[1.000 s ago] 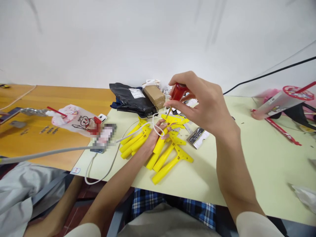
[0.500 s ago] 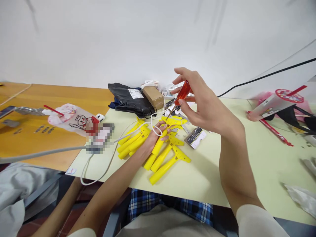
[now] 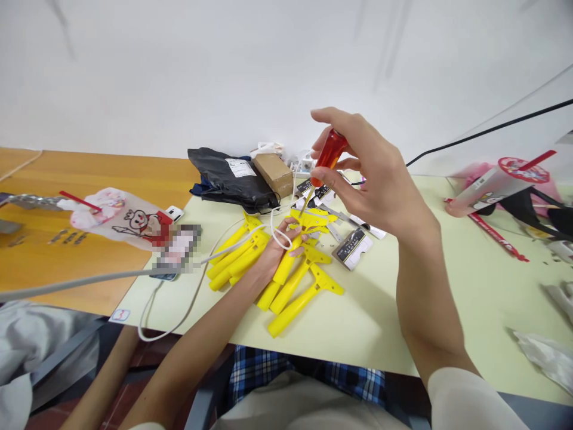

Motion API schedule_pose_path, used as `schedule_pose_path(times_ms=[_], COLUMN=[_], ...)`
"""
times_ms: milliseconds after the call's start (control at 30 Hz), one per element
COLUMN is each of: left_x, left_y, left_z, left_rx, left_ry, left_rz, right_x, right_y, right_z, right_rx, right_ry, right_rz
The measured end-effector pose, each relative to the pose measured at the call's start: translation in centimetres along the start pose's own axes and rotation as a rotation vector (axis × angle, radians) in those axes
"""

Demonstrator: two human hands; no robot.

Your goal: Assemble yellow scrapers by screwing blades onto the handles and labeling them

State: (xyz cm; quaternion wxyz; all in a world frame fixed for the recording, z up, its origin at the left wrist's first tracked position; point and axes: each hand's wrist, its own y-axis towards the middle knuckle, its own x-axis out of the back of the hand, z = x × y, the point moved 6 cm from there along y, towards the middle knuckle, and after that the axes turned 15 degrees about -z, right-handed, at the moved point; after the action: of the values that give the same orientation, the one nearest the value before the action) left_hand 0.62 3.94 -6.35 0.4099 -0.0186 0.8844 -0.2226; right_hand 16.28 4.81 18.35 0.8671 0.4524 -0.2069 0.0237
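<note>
Pinching a red-handled screwdriver between thumb and fingertips, the right hand angles its tip down over yellow plastic T-shaped parts mid-surface, best steadied by the left hand, its fingers spread across them.

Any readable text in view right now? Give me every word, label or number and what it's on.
White shipping label on the black mailer bag: too small to read.
Dark-and-white printed card: print too small to read.
Small sticker at the table edge: too small to read.
Pixelated patch over the phone: unreadable.
No word or number can be read anywhere in view.
</note>
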Motion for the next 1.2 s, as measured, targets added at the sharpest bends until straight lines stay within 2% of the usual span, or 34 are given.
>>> schedule_pose_path(times_ms=[133, 300, 333, 467, 533, 733, 1067, 1200], left_x=[-0.3, -0.3, -0.3, -0.2, -0.2, -0.7, -0.6, -0.9], left_y=[-0.3, -0.3, -0.2, 0.0, 0.0, -0.6, -0.4, -0.6], left_z=[-0.1, -0.2, -0.1, 0.0, 0.0, -0.3, -0.4, -0.9], left_rx=[-0.012, -0.043, -0.042, -0.041, -0.053, -0.072, -0.033, -0.049], left_ry=[0.017, 0.049, 0.051, 0.058, 0.069, 0.098, 0.027, 0.036], left_rz=[0.014, 0.02, 0.02, 0.015, 0.015, 0.016, -0.043, -0.015], right_x=[0.1, 0.4, 0.4, -0.1, 0.0, 0.4, -0.2, 0.1], right_y=[0.0, -0.1, -0.2, -0.6, -0.7, -0.4, -0.9, -0.5], right_z=[0.0, -0.2, -0.1, 0.8, 1.0, 0.8, 1.2, 0.4], right_rx=[-0.052, -0.068, -0.067, -0.069, -0.08, -0.08, -0.077, -0.062], right_ry=[0.009, -0.01, -0.016, -0.005, 0.016, -0.039, 0.125, 0.084], right_rz=[-0.001, -0.193, -0.186, 0.035, 0.086, -0.034, 0.205, 0.018])
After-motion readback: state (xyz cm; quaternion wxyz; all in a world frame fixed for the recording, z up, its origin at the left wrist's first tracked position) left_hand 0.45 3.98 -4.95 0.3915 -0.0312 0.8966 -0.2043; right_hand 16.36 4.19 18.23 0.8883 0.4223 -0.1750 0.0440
